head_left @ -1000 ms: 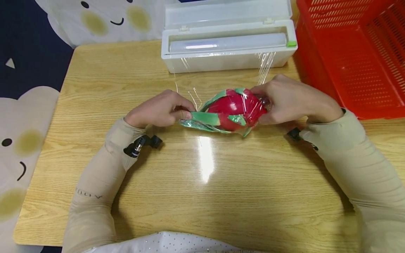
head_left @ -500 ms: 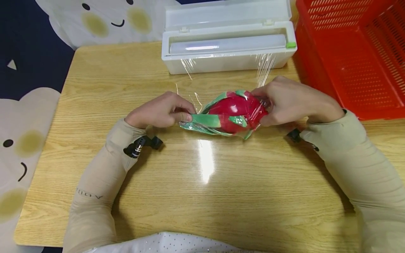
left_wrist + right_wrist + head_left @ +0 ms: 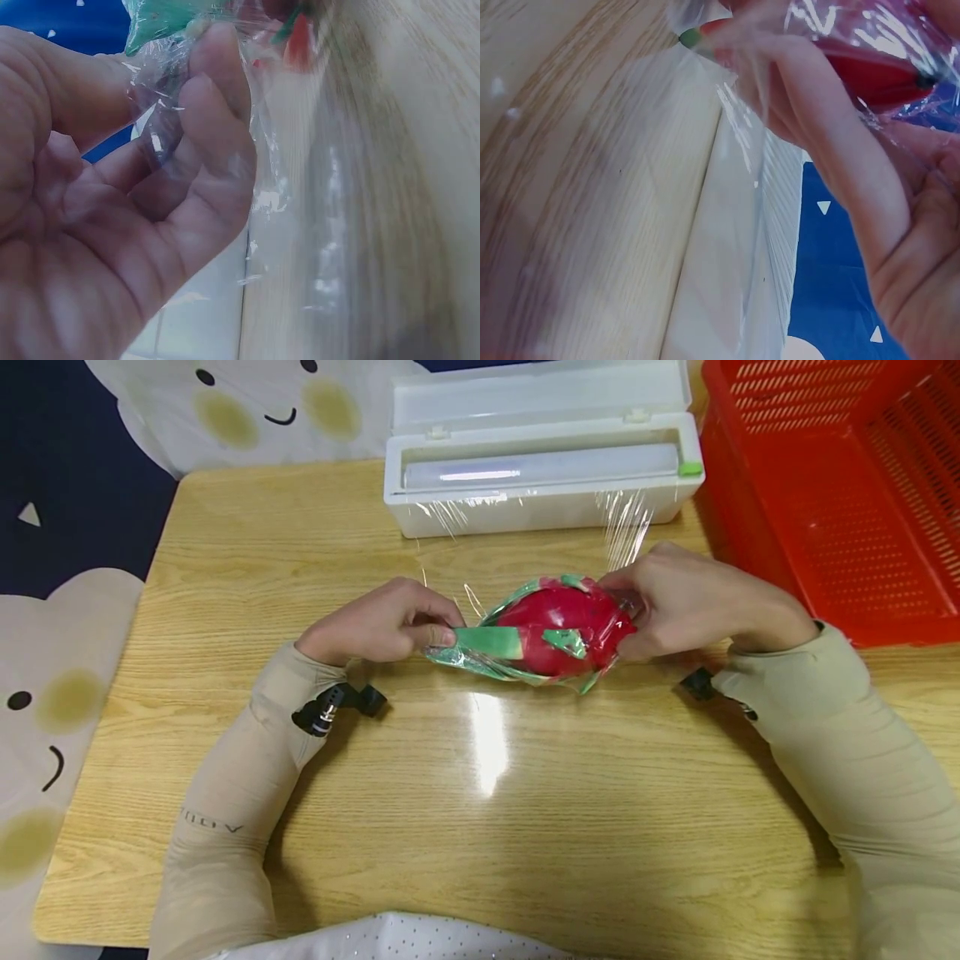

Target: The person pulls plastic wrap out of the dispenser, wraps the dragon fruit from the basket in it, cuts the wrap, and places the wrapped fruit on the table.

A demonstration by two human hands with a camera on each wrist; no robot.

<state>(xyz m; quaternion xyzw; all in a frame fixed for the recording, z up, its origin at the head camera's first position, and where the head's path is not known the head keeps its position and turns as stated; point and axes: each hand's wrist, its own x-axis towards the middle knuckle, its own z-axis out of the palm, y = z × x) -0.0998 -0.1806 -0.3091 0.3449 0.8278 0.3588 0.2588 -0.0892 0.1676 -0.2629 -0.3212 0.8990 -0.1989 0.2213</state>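
Note:
A dragon fruit (image 3: 536, 610) with red skin and green scales lies sideways between the hands, covered in shiny cling film (image 3: 626, 522). The left hand (image 3: 378, 622) pinches its green tip and the film there between thumb and fingers. In the left wrist view, crumpled film runs over the fingertips beside the green tip (image 3: 157, 26). At the other end, the right hand (image 3: 690, 602) grips the red part, thumb nearest the body. Long fingers reach under the fruit, with film around them, in the right wrist view. Film strands stretch from the fruit towards a white dispenser box (image 3: 525, 514).
The dispenser's lid stands raised, and a film roll (image 3: 570, 462) lies inside. A red perforated basket (image 3: 847, 527) is at the right, close behind the right hand. All this is on a wooden table (image 3: 405, 810); cloud-patterned cloth (image 3: 277, 393) borders it at the back and left.
The fruit has turned slightly, its front scale moving a little towards the body. Film strands at the dispenser's front have spread wider. Both hands keep their hold in nearly the same place.

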